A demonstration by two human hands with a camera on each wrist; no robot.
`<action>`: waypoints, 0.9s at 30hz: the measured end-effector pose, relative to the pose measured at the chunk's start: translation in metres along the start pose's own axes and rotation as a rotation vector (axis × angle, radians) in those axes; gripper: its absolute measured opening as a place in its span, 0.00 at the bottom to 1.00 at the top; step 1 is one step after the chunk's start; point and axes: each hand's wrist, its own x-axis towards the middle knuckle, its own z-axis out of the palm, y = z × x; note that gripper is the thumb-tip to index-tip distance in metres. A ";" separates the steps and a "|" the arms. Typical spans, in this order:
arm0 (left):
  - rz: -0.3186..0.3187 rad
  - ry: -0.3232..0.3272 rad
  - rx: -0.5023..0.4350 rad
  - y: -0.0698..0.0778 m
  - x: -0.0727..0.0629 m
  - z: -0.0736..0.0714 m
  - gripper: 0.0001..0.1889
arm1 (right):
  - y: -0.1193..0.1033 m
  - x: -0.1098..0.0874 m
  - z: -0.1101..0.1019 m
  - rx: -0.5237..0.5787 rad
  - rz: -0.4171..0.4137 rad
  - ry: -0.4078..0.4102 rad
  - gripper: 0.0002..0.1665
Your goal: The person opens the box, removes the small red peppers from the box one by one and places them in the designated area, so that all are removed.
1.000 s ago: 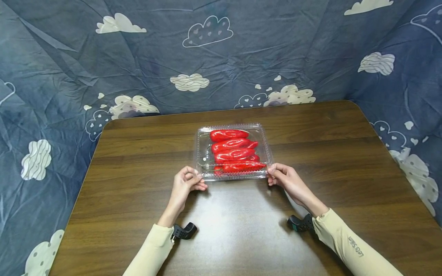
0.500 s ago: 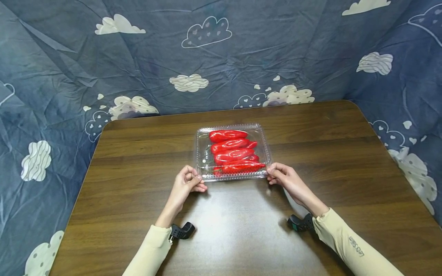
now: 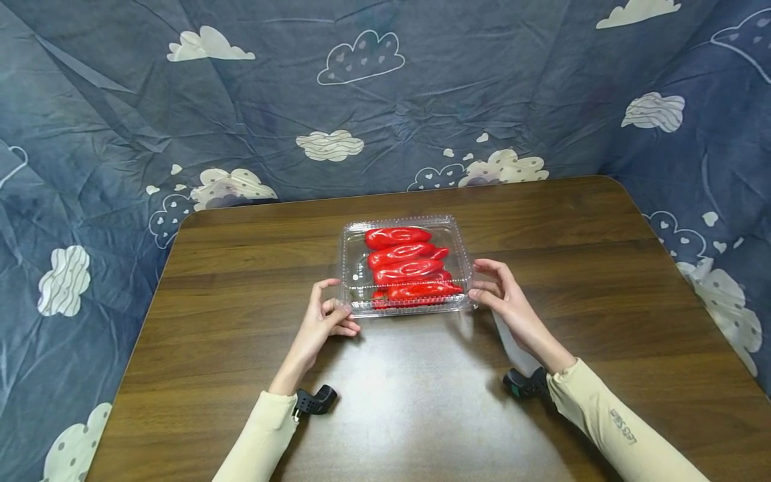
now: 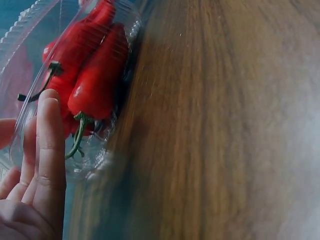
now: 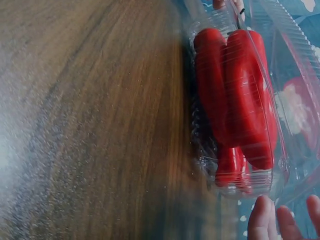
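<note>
A clear plastic clamshell box (image 3: 355, 251) sits on the wooden table in the head view. Several long red peppers (image 3: 403, 253) lie inside it, side by side. Green stems show at their left ends in the left wrist view. My left hand (image 3: 314, 333) is at the near left corner, thumb right at the rim, index finger lifted beside the box's side. In the left wrist view its fingers (image 4: 49, 145) reach out straight beside the plastic. My right hand (image 3: 510, 304) stays at the near right corner with thumb and fingers spread apart, fingertips close to the side wall.
The brown wooden table (image 3: 241, 268) extends around the box, with a bright glare patch in front of it. Behind the table and along its sides hangs a blue cloth (image 3: 271, 80) printed with clouds. Both wrists carry a black camera strap (image 3: 316, 402).
Both hands pinched the front corners of the box earlier; now their index fingers have lifted away and the hands have spread. The box has stayed in nearly the same place.
</note>
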 end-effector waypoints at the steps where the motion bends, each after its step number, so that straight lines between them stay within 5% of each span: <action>1: -0.001 0.000 0.002 0.000 0.000 -0.001 0.29 | 0.000 0.001 -0.001 -0.001 -0.010 -0.002 0.32; 15: -0.009 0.048 0.053 0.000 0.015 -0.005 0.31 | 0.007 0.015 -0.013 0.023 -0.170 0.013 0.20; 27: -0.037 0.013 0.130 0.004 0.020 -0.007 0.37 | 0.007 0.034 -0.017 -0.109 -0.290 0.036 0.15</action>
